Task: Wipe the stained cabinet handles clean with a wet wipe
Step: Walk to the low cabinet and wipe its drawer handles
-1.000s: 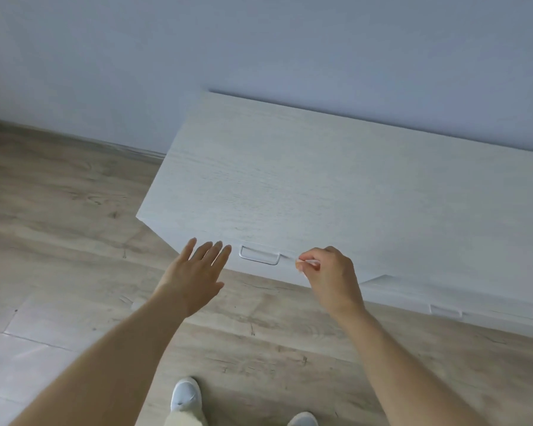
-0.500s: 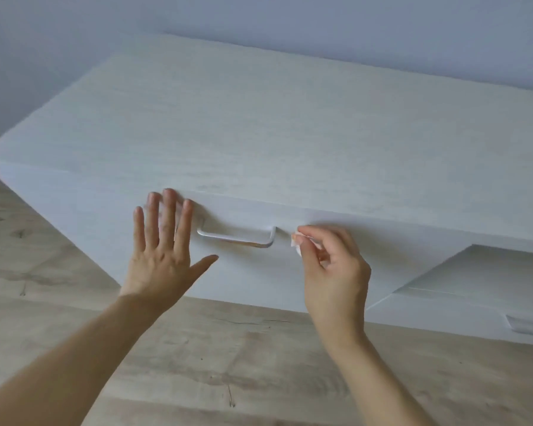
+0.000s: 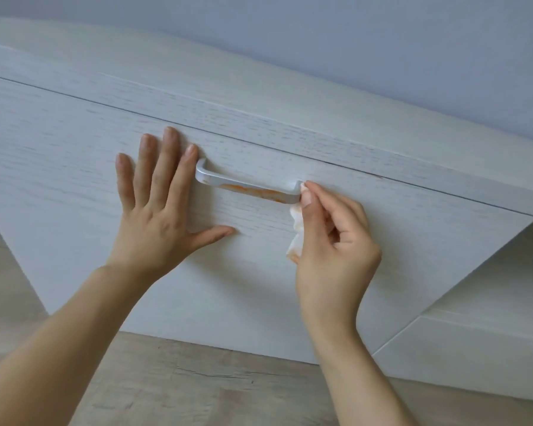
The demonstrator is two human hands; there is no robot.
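Fingers of the right hand [image 3: 330, 241] pinch a crumpled wet wipe [image 3: 296, 229] between thumb and forefinger, and they press it on the right end of the handle [image 3: 246, 187]. The wipe already shows orange marks in its lower folds. The left hand [image 3: 157, 210] lies flat on the drawer front [image 3: 74, 179], fingers straight and a little spread, just beside the left end of the handle; the forefinger tip almost touches it.

An orange stain runs along the lower face of the handle bar, from near the middle to the right end. To clean it well, I think the wipe should be folded around the bar and pulled leftward, with a clean part turned toward the stain. The flat hand can hold the drawer shut against this push.

Room is narrow: the cabinet top [image 3: 382, 149] overhangs just above the handle, and the left fingers block the far end of the stroke. Below the handle the drawer front is open.
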